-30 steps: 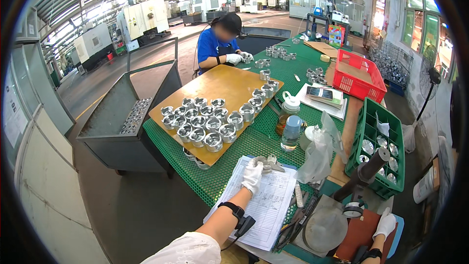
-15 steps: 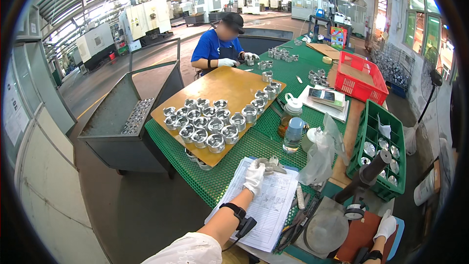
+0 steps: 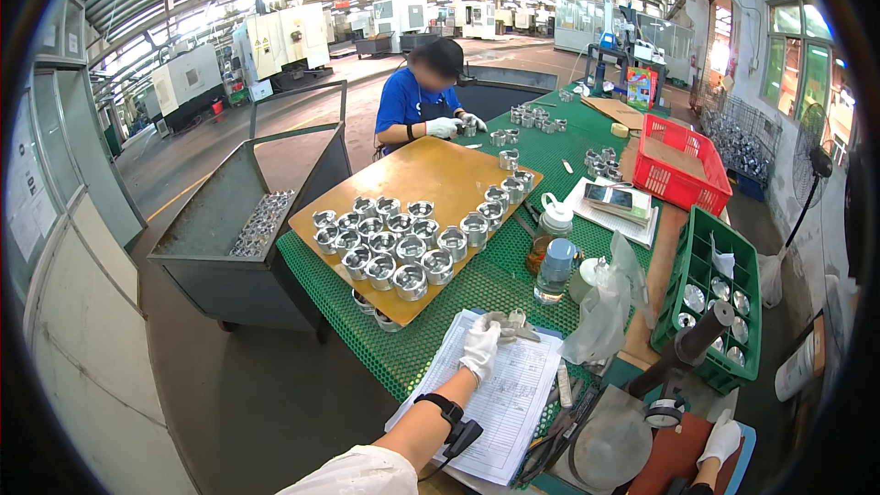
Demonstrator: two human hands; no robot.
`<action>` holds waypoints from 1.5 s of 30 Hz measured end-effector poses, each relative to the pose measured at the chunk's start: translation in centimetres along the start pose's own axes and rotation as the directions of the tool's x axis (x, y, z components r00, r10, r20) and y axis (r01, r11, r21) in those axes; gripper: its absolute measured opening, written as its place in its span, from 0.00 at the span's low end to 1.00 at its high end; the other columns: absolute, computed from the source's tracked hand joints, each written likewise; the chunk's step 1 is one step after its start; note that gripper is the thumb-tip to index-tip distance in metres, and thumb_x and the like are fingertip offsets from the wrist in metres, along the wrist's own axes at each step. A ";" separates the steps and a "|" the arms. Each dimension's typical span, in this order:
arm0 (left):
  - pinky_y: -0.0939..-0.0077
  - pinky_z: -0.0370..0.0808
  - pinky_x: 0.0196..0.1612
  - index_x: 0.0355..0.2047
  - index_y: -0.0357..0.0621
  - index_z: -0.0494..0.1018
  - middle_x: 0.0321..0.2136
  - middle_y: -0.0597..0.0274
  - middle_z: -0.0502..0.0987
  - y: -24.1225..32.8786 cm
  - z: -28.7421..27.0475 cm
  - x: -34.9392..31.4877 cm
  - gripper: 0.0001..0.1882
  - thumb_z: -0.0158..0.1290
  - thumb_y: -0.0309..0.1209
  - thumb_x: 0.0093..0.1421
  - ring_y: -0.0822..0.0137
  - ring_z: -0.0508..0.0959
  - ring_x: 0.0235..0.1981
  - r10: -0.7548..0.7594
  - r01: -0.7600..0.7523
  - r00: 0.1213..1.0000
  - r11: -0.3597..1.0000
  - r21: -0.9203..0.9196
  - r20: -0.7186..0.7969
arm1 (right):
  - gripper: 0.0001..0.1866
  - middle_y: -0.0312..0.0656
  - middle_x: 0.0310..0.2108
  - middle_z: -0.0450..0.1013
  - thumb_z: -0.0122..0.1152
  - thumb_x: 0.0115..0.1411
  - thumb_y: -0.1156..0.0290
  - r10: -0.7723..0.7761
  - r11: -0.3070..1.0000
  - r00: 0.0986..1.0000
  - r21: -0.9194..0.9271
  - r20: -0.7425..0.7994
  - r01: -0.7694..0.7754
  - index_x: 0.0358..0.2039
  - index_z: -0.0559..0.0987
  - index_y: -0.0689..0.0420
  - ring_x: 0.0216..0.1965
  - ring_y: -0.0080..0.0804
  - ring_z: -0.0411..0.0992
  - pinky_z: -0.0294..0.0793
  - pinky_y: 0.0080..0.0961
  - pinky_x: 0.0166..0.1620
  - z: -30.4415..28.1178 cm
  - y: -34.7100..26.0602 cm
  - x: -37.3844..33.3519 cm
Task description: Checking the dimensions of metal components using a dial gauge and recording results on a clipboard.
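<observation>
My left hand [image 3: 480,348], in a white glove with greyed fingers, lies on printed form sheets [image 3: 486,403] on a blue clipboard. Its fingers stretch to the right beside the board's metal clip [image 3: 518,317], holding nothing visible. At the lower right my right hand [image 3: 722,441], also gloved in white, rests with fingers extended on the edge of a reddish-brown pad [image 3: 674,458]. Beside that pad stand a dial gauge [image 3: 664,414] and a dark upright post [image 3: 683,353]. Beyond the sheets, several shiny metal pistons [image 3: 410,281] stand in rows on a tan board [image 3: 394,174].
Bottles [image 3: 554,270] and a plastic bag [image 3: 600,312] stand on the green mat [image 3: 422,348]. A green divided crate [image 3: 669,312] and a red crate [image 3: 683,165] line the right side. Across the table a co-worker [image 3: 412,105] handles a metal part. A grey cart [image 3: 238,284] stands left.
The view has shifted slightly, so the scene sits a little lower. Both my hands keep nearly the same places. The co-worker's head and hands have moved slightly.
</observation>
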State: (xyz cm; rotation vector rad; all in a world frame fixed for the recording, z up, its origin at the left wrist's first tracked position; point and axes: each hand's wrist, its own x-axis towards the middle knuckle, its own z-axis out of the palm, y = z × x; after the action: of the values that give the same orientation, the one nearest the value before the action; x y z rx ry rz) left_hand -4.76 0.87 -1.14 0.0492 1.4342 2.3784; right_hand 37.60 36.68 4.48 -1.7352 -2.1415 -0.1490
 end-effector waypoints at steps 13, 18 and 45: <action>0.71 0.80 0.35 0.47 0.37 0.65 0.37 0.54 0.74 -0.1 0.2 0.5 0.12 0.40 0.23 0.64 0.66 0.79 0.31 -0.034 0.034 0.999 0.997 -0.067 -0.007 | 0.31 0.59 0.25 0.74 0.41 0.64 0.50 -0.015 1.000 1.000 -0.018 -0.027 0.015 0.22 0.79 0.67 0.30 0.56 0.73 0.69 0.46 0.36 0.6 0.2 0.6; 0.67 0.80 0.37 0.48 0.37 0.64 0.38 0.48 0.75 -0.5 0.3 0.7 0.12 0.39 0.27 0.66 0.59 0.80 0.33 -0.010 0.010 1.000 0.999 -0.040 0.001 | 0.31 0.58 0.25 0.74 0.41 0.64 0.51 -0.033 0.997 0.999 -0.074 -0.015 0.032 0.22 0.79 0.66 0.31 0.56 0.73 0.69 0.46 0.36 1.3 0.9 0.9; 0.72 0.80 0.35 0.46 0.38 0.67 0.36 0.58 0.74 -0.2 0.1 0.3 0.11 0.42 0.25 0.64 0.68 0.79 0.32 -0.033 0.031 0.999 0.997 -0.072 -0.024 | 0.32 0.58 0.25 0.74 0.40 0.64 0.50 -0.023 0.999 0.999 -0.048 -0.027 0.022 0.22 0.79 0.66 0.30 0.56 0.73 0.70 0.46 0.36 0.7 0.0 0.3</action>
State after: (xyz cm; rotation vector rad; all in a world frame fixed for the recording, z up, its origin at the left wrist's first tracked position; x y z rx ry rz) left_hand -5.01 1.13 -1.33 -0.0221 1.3489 2.4106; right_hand 37.36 37.20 3.95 -1.7255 -2.1546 -0.2309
